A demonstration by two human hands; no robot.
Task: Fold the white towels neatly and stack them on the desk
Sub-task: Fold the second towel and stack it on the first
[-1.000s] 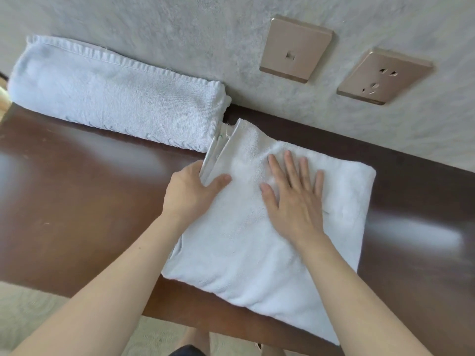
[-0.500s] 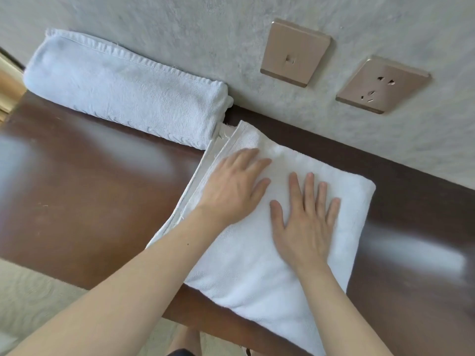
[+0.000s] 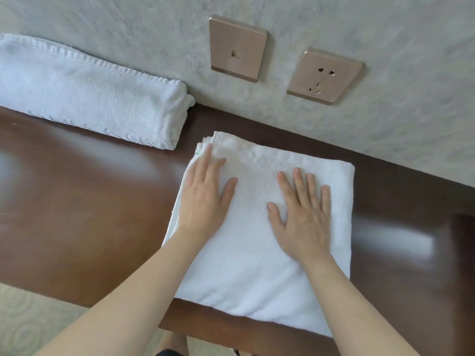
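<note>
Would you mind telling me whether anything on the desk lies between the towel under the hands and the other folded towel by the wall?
Nothing visible does: only bare desk separates the flat towel from the folded towel.

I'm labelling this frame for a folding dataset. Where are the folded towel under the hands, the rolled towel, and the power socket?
folded towel point(image 3: 252, 273): head view, bare middle.
rolled towel point(image 3: 90, 93): head view, top.
power socket point(image 3: 325, 76): head view, plate centre.
</note>
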